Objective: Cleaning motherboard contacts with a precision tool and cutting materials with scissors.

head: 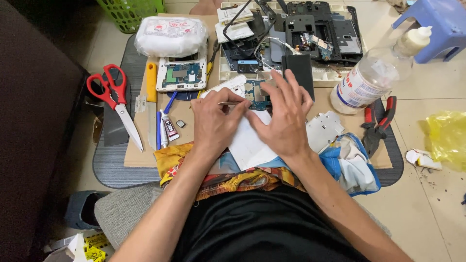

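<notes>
Hands are seen over a cardboard sheet [141,155] laid on a grey mat [109,170]. The left hand [213,123] is closed around a thin metal tool [232,103], pinched between thumb and fingers, with its tip directed at a small blue circuit board [256,94]. The right hand [286,116] is laid flat with fingers spread, pressing on that board and on the white panel [247,143] beneath it; nothing is gripped by it. The board is located at the centre of the cardboard, just in front of a black rectangular part [300,68].

Red-handled scissors [114,97] and a small glue tube [169,128] are noted to the left. A clear plastic bottle [369,80] and red-handled pliers [378,123] are noted to the right. A dismantled phone body [181,75] lies behind the left hand, below a white wrapped packet [170,35]. A tray of dismantled parts [315,29] stands at the far edge.
</notes>
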